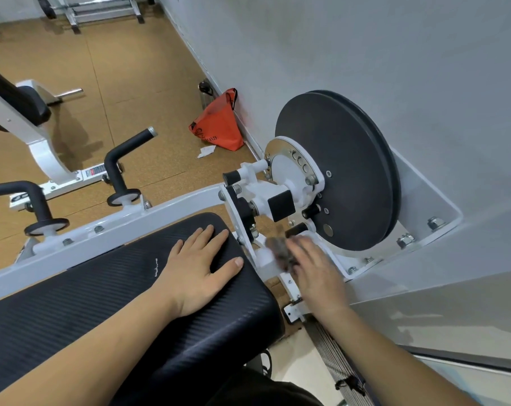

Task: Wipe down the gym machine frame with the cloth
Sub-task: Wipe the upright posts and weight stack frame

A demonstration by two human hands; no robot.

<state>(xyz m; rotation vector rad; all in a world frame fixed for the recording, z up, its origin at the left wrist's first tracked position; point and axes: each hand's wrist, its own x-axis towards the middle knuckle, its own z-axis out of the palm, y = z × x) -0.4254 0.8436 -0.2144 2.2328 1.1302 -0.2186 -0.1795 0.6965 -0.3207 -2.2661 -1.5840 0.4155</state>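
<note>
Right fingers (302,249) pinch grey cloth (279,253) on white frame (264,259); left fingers (216,238) spread on black pad (102,288) above cork floor (131,68).

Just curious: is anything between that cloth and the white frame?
Nothing visible. The right hand holds the crumpled grey cloth directly against the white metal frame below the round black disc; the left hand rests aside on the black padded seat.

A gym machine frame (172,205) of glossy white-painted metal is pictured with a seat pad (102,288) covered in ribbed, faintly shiny black upholstery. A fuzzy grey cloth (280,253) is seen at right, near a smooth, matt black disc (345,171).
</note>
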